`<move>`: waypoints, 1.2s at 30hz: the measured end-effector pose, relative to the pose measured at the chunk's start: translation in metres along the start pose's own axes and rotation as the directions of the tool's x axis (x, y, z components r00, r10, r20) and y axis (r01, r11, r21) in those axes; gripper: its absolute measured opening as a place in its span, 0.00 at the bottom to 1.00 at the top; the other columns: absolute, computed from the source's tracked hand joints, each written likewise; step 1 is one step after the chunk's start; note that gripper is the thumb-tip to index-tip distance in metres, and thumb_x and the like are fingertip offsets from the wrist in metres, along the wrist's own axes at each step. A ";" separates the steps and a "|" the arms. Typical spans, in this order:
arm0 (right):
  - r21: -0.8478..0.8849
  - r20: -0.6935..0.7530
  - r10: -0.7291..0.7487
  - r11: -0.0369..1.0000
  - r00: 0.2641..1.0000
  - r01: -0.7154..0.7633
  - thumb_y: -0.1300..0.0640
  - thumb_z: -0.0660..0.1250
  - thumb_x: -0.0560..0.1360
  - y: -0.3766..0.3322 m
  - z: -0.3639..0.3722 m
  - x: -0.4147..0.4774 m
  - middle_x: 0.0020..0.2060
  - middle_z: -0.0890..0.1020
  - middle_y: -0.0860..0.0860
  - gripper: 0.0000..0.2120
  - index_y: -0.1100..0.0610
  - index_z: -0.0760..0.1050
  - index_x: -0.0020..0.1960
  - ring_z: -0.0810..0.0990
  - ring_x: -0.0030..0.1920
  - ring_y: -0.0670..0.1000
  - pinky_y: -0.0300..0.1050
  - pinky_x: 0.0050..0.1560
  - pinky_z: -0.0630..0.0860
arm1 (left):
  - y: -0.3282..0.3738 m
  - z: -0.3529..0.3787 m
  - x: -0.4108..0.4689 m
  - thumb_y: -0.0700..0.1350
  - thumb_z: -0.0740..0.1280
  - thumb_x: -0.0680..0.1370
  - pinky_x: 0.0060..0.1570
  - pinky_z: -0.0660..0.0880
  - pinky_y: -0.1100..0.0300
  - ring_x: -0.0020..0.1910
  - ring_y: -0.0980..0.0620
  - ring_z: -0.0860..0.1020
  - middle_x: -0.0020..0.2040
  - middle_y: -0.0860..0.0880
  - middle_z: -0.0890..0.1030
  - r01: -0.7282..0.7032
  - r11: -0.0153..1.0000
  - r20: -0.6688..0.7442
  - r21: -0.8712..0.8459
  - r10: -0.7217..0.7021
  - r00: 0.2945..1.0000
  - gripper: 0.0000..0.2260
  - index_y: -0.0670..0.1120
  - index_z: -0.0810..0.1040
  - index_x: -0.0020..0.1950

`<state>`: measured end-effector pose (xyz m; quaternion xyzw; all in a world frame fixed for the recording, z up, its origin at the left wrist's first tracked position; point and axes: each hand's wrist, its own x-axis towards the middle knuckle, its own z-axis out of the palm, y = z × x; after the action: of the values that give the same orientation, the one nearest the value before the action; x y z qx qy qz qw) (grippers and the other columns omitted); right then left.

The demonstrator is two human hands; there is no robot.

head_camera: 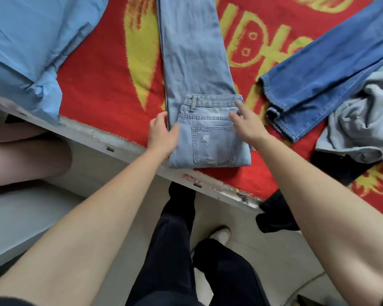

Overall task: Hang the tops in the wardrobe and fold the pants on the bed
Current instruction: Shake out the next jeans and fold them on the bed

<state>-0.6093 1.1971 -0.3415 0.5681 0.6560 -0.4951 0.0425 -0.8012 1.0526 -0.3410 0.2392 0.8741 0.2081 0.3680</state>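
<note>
Denim in pale blue, the light jeans point(199, 69) lie lengthwise on the bed's red and yellow blanket point(102, 85), waist end folded back over the legs with a back pocket facing up. The left hand point(163, 133) holds the fold's left edge, thumb on top and fingers curled at the side. The right hand point(247, 122) rests flat on the fold near the waistband, fingers straight. A blue shirt point(20, 45) lies left, dark blue jeans point(329, 69) and a grey garment point(360, 127) right.

Bed point(93, 134), grey-edged, running diagonally; red blanket point(102, 69) with yellow pattern covers it; pale floor point(274, 257) below, evenly lit.
</note>
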 end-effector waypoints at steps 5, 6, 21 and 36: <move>-0.522 -0.182 -0.298 0.837 0.937 0.165 0.53 0.62 0.81 0.023 0.037 -0.001 0.76 0.63 0.61 0.24 0.56 0.66 0.76 0.64 0.72 0.64 0.58 0.70 0.63 | -0.003 0.028 0.015 0.51 0.59 0.82 0.66 0.66 0.46 0.71 0.41 0.64 0.76 0.43 0.61 -0.362 0.854 0.211 0.373 0.302 0.930 0.24 0.47 0.60 0.77; -0.447 -0.272 -0.257 0.887 0.927 0.115 0.54 0.62 0.81 0.022 0.043 0.000 0.74 0.65 0.61 0.23 0.58 0.67 0.75 0.66 0.71 0.64 0.57 0.69 0.63 | 0.002 0.033 0.022 0.52 0.59 0.82 0.64 0.67 0.47 0.68 0.41 0.68 0.72 0.42 0.65 -0.277 0.911 0.153 0.305 0.240 0.959 0.24 0.45 0.62 0.76; -0.468 -0.246 -0.344 0.861 0.906 0.200 0.67 0.61 0.79 0.007 0.059 0.030 0.63 0.74 0.66 0.17 0.63 0.77 0.66 0.73 0.60 0.67 0.60 0.63 0.69 | -0.019 0.036 0.052 0.53 0.60 0.82 0.41 0.65 0.53 0.49 0.39 0.77 0.46 0.41 0.79 0.048 0.988 0.013 0.144 -0.050 0.999 0.14 0.41 0.72 0.49; -0.767 0.243 -0.440 0.458 0.865 0.449 0.55 0.65 0.76 0.049 0.078 -0.047 0.76 0.61 0.66 0.33 0.64 0.60 0.78 0.60 0.76 0.69 0.63 0.74 0.62 | -0.002 0.034 0.061 0.44 0.56 0.81 0.76 0.45 0.45 0.79 0.48 0.49 0.81 0.49 0.46 -0.626 0.450 0.474 0.637 0.413 0.778 0.31 0.47 0.46 0.81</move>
<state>-0.5934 1.1026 -0.3814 0.2929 0.9309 -0.1407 0.1666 -0.8140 1.0924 -0.3978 0.6534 0.7042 -0.1123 0.2541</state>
